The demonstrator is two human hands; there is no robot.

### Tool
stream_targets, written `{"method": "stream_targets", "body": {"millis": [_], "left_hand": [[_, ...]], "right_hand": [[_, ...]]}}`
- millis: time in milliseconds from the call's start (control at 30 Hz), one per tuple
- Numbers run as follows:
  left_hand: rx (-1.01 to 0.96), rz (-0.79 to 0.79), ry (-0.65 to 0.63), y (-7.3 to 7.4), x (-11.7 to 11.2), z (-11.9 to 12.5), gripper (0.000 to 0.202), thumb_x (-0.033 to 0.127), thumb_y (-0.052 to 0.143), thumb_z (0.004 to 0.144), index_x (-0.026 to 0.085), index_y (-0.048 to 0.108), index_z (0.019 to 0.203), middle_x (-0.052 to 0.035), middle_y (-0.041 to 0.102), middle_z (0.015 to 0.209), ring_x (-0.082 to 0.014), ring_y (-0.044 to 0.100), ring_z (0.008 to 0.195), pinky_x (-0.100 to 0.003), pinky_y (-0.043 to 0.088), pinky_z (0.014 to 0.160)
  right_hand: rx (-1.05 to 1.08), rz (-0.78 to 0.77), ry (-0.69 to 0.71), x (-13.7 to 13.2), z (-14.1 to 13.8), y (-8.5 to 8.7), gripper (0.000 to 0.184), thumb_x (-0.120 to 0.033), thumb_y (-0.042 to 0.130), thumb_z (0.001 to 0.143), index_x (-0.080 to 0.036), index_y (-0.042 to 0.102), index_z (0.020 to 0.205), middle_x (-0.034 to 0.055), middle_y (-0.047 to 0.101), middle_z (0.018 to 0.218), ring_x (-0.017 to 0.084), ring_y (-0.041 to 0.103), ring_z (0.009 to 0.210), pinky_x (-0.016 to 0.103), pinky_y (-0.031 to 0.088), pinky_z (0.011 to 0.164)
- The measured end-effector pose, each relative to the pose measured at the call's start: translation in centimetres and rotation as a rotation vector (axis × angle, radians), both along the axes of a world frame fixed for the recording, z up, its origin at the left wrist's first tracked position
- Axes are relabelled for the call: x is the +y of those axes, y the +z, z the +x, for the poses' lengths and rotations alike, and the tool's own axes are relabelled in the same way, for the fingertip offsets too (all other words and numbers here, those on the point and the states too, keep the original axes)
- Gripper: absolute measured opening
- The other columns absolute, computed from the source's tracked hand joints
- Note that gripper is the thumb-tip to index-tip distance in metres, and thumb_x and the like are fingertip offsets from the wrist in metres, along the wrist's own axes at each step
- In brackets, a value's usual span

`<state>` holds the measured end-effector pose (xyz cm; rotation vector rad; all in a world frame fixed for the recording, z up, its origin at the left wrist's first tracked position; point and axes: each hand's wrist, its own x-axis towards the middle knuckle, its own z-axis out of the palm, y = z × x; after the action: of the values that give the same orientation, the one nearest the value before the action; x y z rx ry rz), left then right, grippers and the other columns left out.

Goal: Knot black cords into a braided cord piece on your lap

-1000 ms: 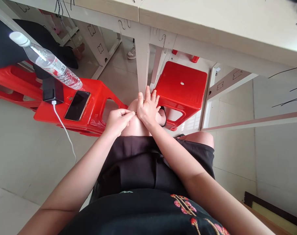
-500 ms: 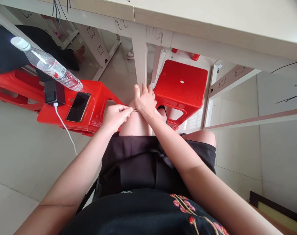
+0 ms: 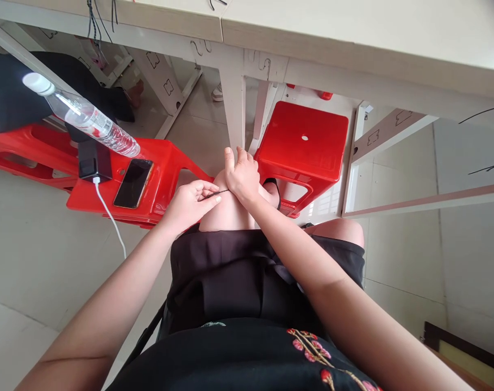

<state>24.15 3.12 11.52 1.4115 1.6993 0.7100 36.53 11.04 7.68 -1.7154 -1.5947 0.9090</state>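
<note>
Floor: pale tiles, left of the person's lap.

Left stool: red plastic stool, seen from above, with dark cloth bunched at its far left.

On that stool: water bottle on its side, cap toward the upper left; black charger just beside it; phone, face up, just right of the charger; white cable running from the charger down past the stool edge toward the floor.

Left hand: grip together, thumb and fingers pinched on a thin black wire.

Wire: short strand, held above the knee, running between the two hands.

Right hand: resting on the knee, fingers curled; the wire reaches its edge. Cannot tell whether the grip is clamped on it.

Knee: bare knee under both hands, above a black garment.

Right stool: second red stool, top with a central hole, beyond the hands.

Overhead: pale table along the top of view, its leg just above the hands.
</note>
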Motion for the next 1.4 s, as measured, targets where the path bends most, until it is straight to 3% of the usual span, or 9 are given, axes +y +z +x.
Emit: {"method": "stream_targets", "body": {"millis": [167,433,633,767,967,1100,1233,1400], "left_hand": [[0.198,0.007,-0.058,0.6,-0.1,0.1,0.017,0.033,0.062,0.075,0.018,0.064,0.083,-0.0028,0.068,0.08,-0.0139,0.059,0.067,-0.028,0.048,0.067],[0.351,0.144,-0.141,0.3,0.1,0.2,0.024,0.033,0.045,0.086,0.018,0.062,0.081,-0.0047,0.064,0.087,-0.0183,0.06,0.082,-0.031,0.047,0.075],[0.24,0.187,-0.152,-0.4,0.0,-0.1,0.018,0.031,0.057,0.079,0.019,0.059,0.091,-0.004,0.061,0.091,-0.0153,0.06,0.08,-0.028,0.051,0.072],[0.315,0.225,-0.211,-0.5,0.3,-0.3,0.014,0.03,0.051,0.083,0.019,0.06,0.083,-0.0032,0.059,0.087,-0.0145,0.058,0.076,-0.028,0.05,0.07],[0.403,0.258,-0.179,-0.6,0.5,-0.4,0.021,0.033,0.047,0.086,0.02,0.063,0.081,-0.004,0.061,0.087,-0.0171,0.06,0.085,-0.031,0.049,0.08],[0.342,0.257,-0.211,-0.7,0.4,-0.6,0.018,0.032,0.057,0.079,0.02,0.06,0.093,-0.0025,0.061,0.088,-0.0153,0.059,0.079,-0.028,0.051,0.07],[0.321,0.286,-0.226,-0.7,0.7,-0.7,0.013,0.031,0.051,0.082,0.02,0.058,0.08,-0.0016,0.057,0.08,-0.0137,0.056,0.073,-0.028,0.049,0.068],[0.309,0.243,-0.231,-0.6,0.9,-0.6,0.014,0.031,0.05,0.084,0.02,0.057,0.08,-0.0036,0.058,0.085,-0.0155,0.057,0.083,-0.029,0.048,0.076]], "right_hand": [[0.023,-0.005,-0.001,-0.2,0.1,0.0,0.063,-0.06,0.025,0.09,-0.016,0.045,0.131,0.0161,0.048,0.133,0.037,0.038,0.128,0.059,0.034,0.098],[0.043,0.016,-0.012,-0.3,0.2,0.0,0.059,-0.058,0.028,0.09,-0.016,0.047,0.128,0.0158,0.051,0.129,0.036,0.041,0.127,0.058,0.037,0.097],[0.019,0.004,-0.004,-0.3,0.2,-0.1,0.059,-0.057,0.028,0.09,-0.017,0.049,0.128,0.0145,0.055,0.126,0.037,0.044,0.123,0.058,0.039,0.094],[0.025,0.006,0.002,-0.3,0.2,-0.2,0.058,-0.056,0.028,0.091,-0.016,0.049,0.128,0.014,0.056,0.126,0.036,0.044,0.122,0.057,0.037,0.096],[0.015,-0.014,-0.002,-0.5,0.1,-0.1,0.059,-0.056,0.027,0.091,-0.016,0.049,0.128,0.0138,0.056,0.126,0.035,0.044,0.123,0.056,0.036,0.098],[0.021,-0.028,0.003,-0.4,0.1,-0.1,0.056,-0.055,0.027,0.091,-0.018,0.05,0.126,0.0125,0.058,0.123,0.035,0.045,0.122,0.056,0.036,0.098],[0.031,-0.022,0.004,-0.4,0.1,-0.3,0.057,-0.057,0.026,0.091,-0.018,0.051,0.124,0.0122,0.058,0.123,0.034,0.045,0.121,0.057,0.035,0.098],[0.038,-0.026,-0.001,-0.4,0.3,-0.5,0.052,-0.057,0.025,0.092,-0.021,0.053,0.116,0.0101,0.061,0.117,0.032,0.048,0.119,0.056,0.035,0.099]]}}
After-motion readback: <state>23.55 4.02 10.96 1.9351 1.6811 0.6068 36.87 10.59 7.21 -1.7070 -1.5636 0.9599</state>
